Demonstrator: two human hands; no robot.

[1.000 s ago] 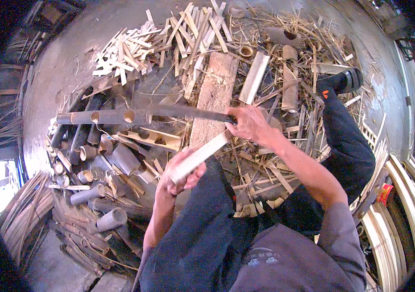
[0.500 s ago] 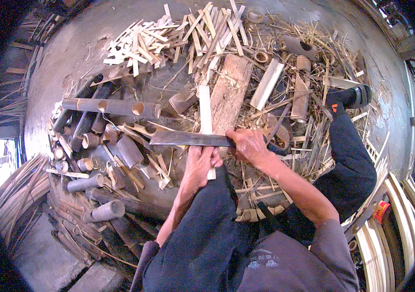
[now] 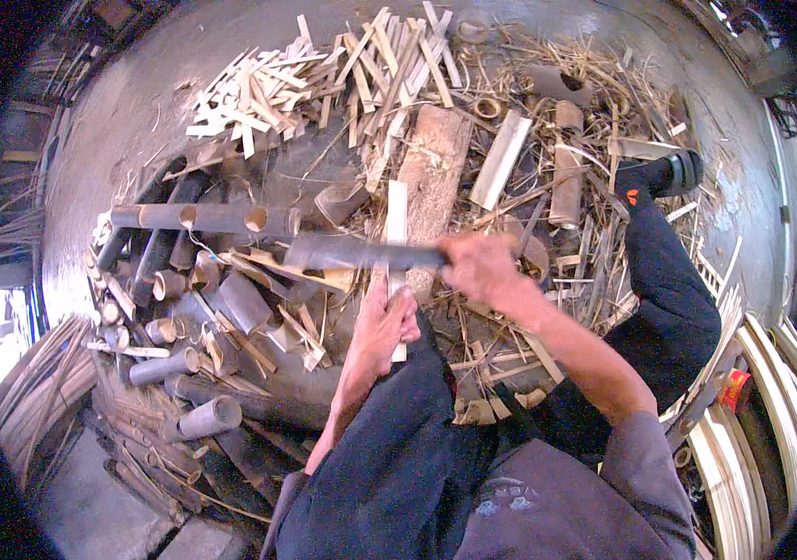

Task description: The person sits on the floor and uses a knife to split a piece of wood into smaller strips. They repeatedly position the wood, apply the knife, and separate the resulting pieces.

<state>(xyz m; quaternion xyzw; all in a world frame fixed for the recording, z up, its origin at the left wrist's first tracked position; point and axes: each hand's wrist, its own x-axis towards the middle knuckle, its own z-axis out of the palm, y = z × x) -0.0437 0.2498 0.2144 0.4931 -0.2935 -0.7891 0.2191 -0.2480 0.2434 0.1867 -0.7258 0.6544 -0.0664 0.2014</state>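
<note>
My left hand (image 3: 385, 322) grips a pale bamboo strip (image 3: 397, 217) near its lower end, and the strip points away from me. My right hand (image 3: 484, 269) is closed round the handle of a broad-bladed machete (image 3: 352, 254). The blade lies crosswise over the strip, just beyond my left fingers, its tip to the left; it is smeared by motion. Whether the edge touches the strip I cannot tell. Beyond and to the right of the strip lies a rough wooden block (image 3: 436, 154), with a split bamboo piece (image 3: 501, 161) beside it.
Piled strips (image 3: 258, 89) lie at the far left. A long bamboo tube with holes (image 3: 221, 219) rests over darker tubes at left, above cut bamboo sections (image 3: 202, 417). Shavings (image 3: 594, 70) litter the far right. My outstretched leg (image 3: 664, 280) bounds the right; bundled long strips (image 3: 730, 485) stand near it.
My right hand and the machete have shifted slightly up and away along the strip, the blade now blurred. The strip stays in my left hand, tilted a little differently. The whole view has shifted slightly.
</note>
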